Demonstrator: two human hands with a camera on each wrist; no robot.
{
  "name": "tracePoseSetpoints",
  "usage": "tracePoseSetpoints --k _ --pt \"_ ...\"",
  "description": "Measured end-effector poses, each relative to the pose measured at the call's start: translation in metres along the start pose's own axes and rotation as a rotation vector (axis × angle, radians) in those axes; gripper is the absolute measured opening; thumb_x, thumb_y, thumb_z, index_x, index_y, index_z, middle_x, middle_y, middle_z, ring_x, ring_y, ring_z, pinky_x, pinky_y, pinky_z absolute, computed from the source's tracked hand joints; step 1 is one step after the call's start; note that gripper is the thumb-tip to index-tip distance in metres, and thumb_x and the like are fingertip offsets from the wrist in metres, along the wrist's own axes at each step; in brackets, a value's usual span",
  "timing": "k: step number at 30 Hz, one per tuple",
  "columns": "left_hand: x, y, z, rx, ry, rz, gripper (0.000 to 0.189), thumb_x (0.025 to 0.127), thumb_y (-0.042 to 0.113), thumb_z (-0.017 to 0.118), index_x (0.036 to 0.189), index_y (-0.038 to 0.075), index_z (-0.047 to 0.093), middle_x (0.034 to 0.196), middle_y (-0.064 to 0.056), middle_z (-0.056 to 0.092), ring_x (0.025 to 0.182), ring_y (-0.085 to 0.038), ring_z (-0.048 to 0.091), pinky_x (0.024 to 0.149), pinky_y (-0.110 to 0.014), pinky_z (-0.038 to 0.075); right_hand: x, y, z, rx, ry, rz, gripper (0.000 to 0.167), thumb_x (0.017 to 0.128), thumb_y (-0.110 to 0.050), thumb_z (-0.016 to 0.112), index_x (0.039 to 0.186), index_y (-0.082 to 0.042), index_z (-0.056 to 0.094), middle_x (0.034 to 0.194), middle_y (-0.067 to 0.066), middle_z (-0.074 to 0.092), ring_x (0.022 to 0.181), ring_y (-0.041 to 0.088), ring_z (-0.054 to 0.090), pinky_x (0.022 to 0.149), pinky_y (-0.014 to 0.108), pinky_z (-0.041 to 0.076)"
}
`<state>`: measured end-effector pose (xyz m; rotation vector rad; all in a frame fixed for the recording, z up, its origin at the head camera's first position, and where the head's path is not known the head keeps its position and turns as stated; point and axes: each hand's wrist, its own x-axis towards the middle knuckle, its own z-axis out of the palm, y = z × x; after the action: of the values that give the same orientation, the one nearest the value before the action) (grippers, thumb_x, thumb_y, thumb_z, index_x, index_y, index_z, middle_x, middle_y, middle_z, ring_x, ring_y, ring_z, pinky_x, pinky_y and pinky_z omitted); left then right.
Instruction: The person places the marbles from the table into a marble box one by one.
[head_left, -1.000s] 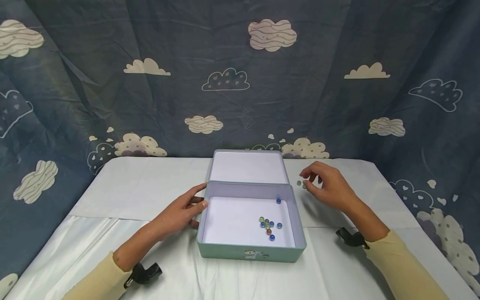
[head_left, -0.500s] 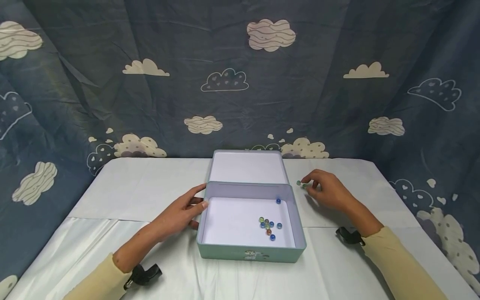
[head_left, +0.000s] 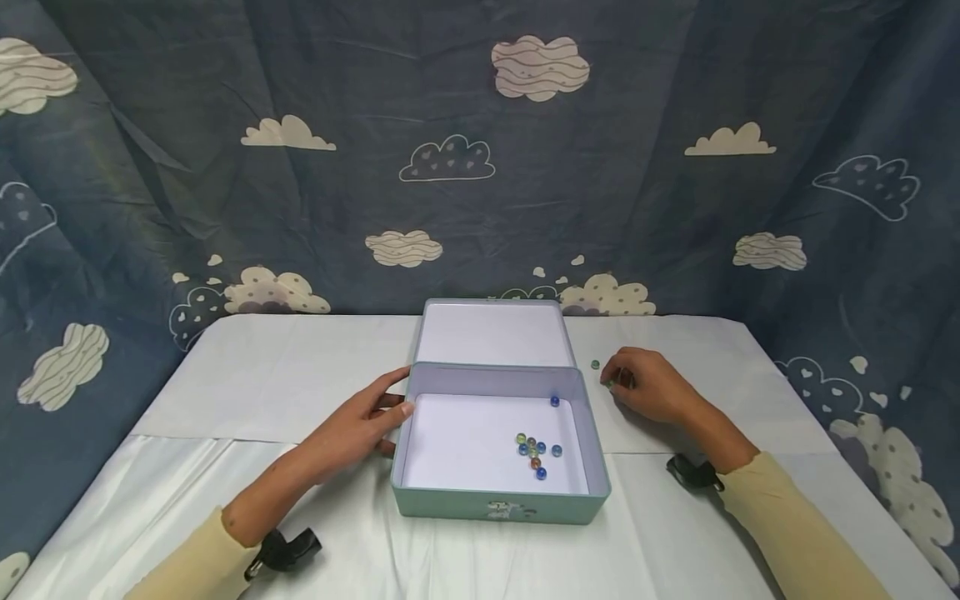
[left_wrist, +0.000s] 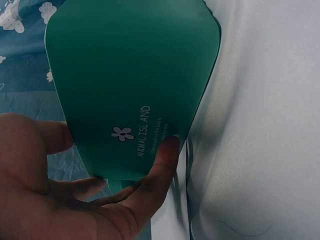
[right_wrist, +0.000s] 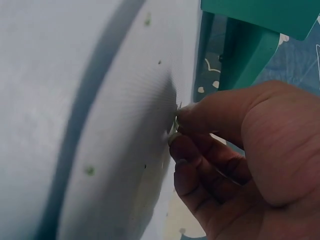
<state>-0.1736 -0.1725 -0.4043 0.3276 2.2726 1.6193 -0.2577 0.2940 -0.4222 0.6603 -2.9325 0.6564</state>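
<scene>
A shallow green tin box [head_left: 495,506] with a pale inside stands in mid-table in the head view. Several glass marbles lie on its floor, mostly clustered, with a blue marble [head_left: 555,401] apart near the back right. My left hand [head_left: 360,425] rests against the box's left side, thumb at the rim and fingers extended; the left wrist view shows the fingertips touching the printed side wall [left_wrist: 135,75]. Right of the box, my right hand [head_left: 647,385] pinches a greenish marble [right_wrist: 176,122] between thumb and fingertip, low at the tabletop. Another green marble [head_left: 596,364] lies on the cloth beside it.
Directly behind the box lies its pale-lined lid [head_left: 495,333]. White cloth [head_left: 285,367] covers the table, with a fold line across it. A dark blue cloud-patterned curtain [head_left: 337,208] hangs behind and at both sides.
My right hand has lowered to the table and its fingertips have closed on the nearer green marble. The left hand keeps its place at the box.
</scene>
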Motion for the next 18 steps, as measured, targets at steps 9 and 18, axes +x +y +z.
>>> tracePoseSetpoints --k 9,18 --pt "-0.001 0.0 0.001 -0.012 -0.007 0.001 0.068 0.11 0.034 0.061 0.169 0.023 0.028 0.155 -0.028 0.049 0.133 -0.04 0.06 0.087 -0.043 0.063 -0.001 -0.004 -0.004 0.017 0.001 -0.011 0.016 0.087 0.002 0.079 0.099 -0.009 0.078 0.09 -0.002 0.069 0.076 0.014 0.058 0.066 0.031 0.05" --pt "0.0 0.001 -0.001 -0.003 -0.013 0.005 0.069 0.11 0.035 0.061 0.169 0.023 0.028 0.155 -0.027 0.049 0.133 -0.04 0.06 0.088 -0.044 0.063 -0.001 -0.016 -0.021 0.044 0.011 -0.047 0.017 0.088 0.003 0.078 0.103 -0.007 0.079 0.095 -0.001 0.071 0.079 0.015 0.061 0.068 0.031 0.053"
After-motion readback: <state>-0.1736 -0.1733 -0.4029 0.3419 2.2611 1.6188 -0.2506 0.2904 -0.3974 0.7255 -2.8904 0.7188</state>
